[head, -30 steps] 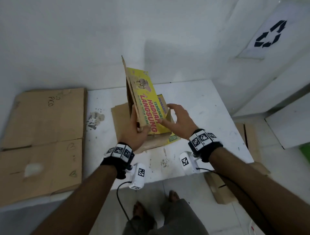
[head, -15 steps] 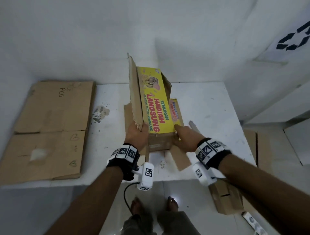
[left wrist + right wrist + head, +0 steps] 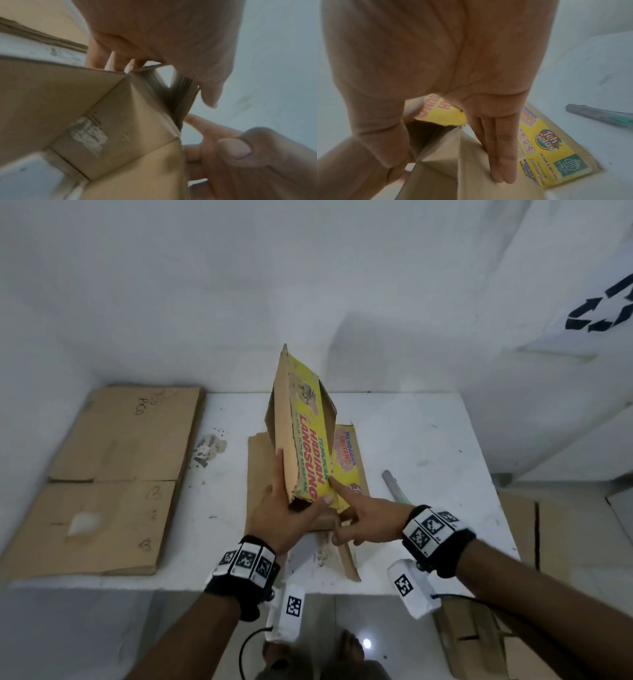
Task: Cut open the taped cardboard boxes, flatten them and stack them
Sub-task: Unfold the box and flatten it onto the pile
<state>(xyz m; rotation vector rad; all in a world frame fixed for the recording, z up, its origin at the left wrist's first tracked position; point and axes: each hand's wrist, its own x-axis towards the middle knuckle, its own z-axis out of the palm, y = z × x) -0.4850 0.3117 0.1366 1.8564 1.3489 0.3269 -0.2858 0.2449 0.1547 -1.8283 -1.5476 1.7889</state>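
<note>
My left hand grips yellow printed box; right hand fingers straight, pressing flap. Right wrist view alone: "Teh Gelas" logo. Corrugated, creased cardboard.

Both your forearms reach forward, each wrist wrapped in a black band. Your left hand grips the near bottom corner of the yellow cardboard box, thumb across its front. Your right hand lies with straight fingers pressed along the box's side.

upright box mid-table; cutter right; cardboard left
</note>
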